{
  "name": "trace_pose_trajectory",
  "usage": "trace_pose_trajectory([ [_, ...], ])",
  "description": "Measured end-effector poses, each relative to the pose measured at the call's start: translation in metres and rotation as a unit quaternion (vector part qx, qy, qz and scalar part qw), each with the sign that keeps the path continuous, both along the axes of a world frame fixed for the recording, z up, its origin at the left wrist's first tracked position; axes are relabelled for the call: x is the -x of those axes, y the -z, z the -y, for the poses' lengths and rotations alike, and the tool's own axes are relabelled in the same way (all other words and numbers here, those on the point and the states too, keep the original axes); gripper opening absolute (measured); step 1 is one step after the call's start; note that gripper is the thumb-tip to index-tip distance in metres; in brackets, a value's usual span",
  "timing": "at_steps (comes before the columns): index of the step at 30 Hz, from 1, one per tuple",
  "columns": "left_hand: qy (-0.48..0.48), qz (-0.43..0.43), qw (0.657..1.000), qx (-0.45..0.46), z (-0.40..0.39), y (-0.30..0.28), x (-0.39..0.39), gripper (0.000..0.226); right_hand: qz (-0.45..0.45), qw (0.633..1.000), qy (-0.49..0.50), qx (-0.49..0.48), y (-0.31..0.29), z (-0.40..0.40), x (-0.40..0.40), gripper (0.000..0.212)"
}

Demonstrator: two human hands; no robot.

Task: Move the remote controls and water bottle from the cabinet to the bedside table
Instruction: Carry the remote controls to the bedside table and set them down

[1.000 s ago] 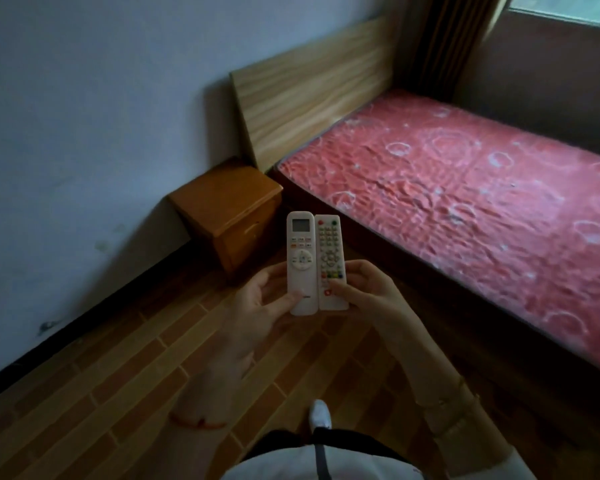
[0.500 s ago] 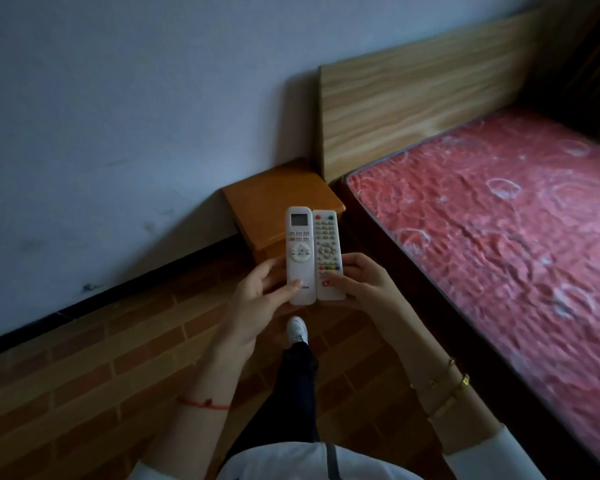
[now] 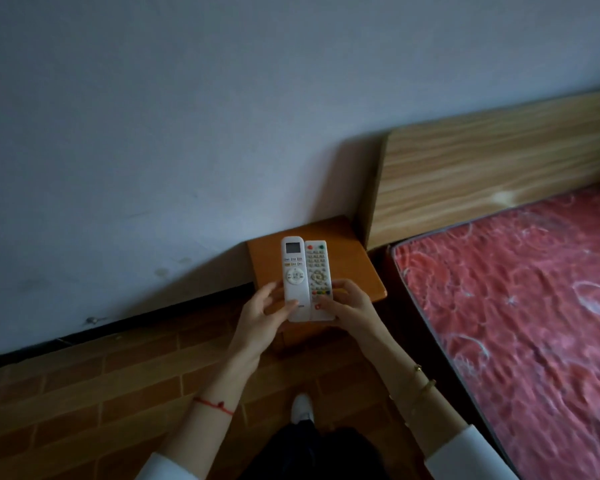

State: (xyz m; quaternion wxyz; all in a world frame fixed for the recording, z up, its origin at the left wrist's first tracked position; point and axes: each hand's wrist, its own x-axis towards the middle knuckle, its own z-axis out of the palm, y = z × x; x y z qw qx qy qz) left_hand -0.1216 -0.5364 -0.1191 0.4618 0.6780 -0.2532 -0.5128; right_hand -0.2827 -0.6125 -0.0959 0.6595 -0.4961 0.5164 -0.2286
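Observation:
Two white remotes are held side by side, upright, in front of me. The one with a small screen (image 3: 293, 271) is on the left, gripped at its lower end by my left hand (image 3: 264, 313). The one with coloured buttons (image 3: 317, 271) is on the right, gripped low by my right hand (image 3: 349, 308). Both hover over the orange-brown wooden bedside table (image 3: 352, 261), which stands against the wall beside the bed. No water bottle or cabinet is in view.
A bed with a red patterned mattress (image 3: 520, 306) and a light wooden headboard (image 3: 492, 178) fills the right side. A pale wall (image 3: 187, 133) runs behind with a dark skirting. The floor (image 3: 84, 393) is brown brick-pattern. My shoe (image 3: 302, 407) shows below.
I have walked closer to the bedside table, and the view has swung left. The remotes, still in both hands, now sit over the table top instead of short of it.

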Motion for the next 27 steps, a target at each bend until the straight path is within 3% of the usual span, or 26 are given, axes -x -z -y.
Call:
trace_pose_trajectory([
  [9,-0.057,0.002,0.997,-0.056,0.114,0.067,-0.035,0.066,-0.049,0.994,-0.059,-0.074,0.084,0.129,-0.06,0.031],
  [14,-0.092,-0.027,0.992,-0.087,0.156,0.144,-0.052,0.058,-0.079,0.987,-0.082,-0.111,0.16,0.181,-0.087,0.034],
  [20,-0.12,-0.054,0.984,-0.121,0.179,0.254,-0.064,0.054,-0.166,0.974,-0.132,-0.077,0.276,0.212,-0.108,0.042],
  [27,-0.12,-0.008,0.981,-0.15,0.184,0.347,-0.066,0.055,-0.247,0.958,-0.144,-0.039,0.374,0.217,-0.112,0.042],
])
